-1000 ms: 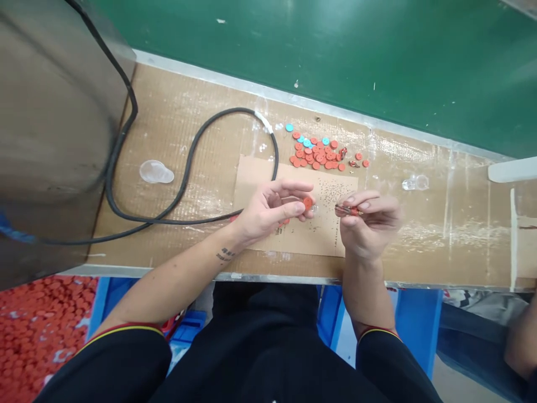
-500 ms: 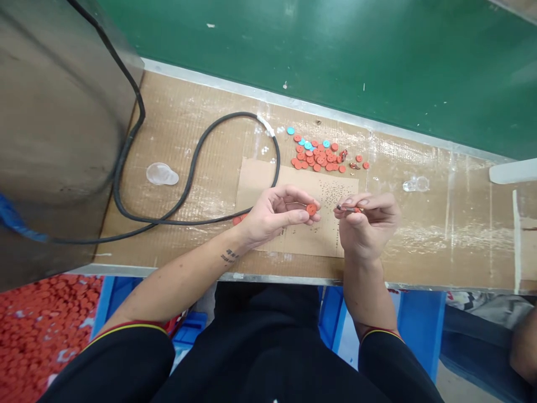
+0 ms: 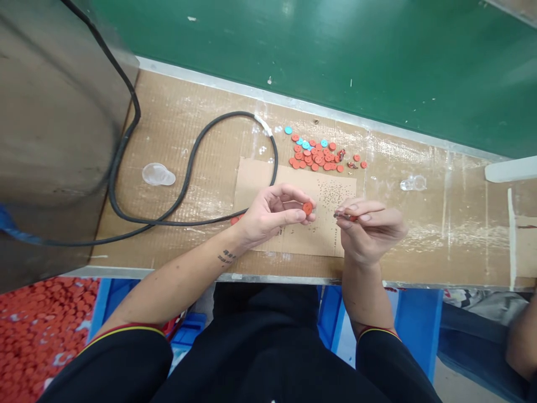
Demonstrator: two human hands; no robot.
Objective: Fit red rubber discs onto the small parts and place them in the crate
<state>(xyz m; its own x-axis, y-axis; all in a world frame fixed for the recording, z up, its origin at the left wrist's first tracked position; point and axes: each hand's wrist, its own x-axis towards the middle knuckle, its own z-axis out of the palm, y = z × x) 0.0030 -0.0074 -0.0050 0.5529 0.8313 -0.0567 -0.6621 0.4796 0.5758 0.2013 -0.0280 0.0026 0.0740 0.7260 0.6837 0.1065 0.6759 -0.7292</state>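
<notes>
My left hand [image 3: 271, 215] pinches a small red disc [image 3: 307, 208] between thumb and forefinger, just above a cardboard sheet [image 3: 251, 179] on the bench. My right hand [image 3: 366, 226] is closed on a thin metal pin with a red piece [image 3: 344, 215] on it, its tip pointing left toward the disc, a short gap apart. Behind the hands lies a pile of red and blue discs [image 3: 318, 154]. Tiny dark specks are scattered on the cardboard sheet between the hands and the pile.
A black cable [image 3: 191, 159] loops across the left of the bench beside a grey machine housing [image 3: 50, 112]. Clear plastic caps [image 3: 157, 174] lie left, and another clear piece [image 3: 413, 182] lies right. A green belt [image 3: 335, 50] runs behind. A bin of red discs [image 3: 37, 330] sits below left. Another person's arm [image 3: 522, 336] shows at far right.
Both hands stayed over the cardboard sheet; the left hand turned the red disc slightly and the right hand dropped a little with the pin. The view shifted slightly.
</notes>
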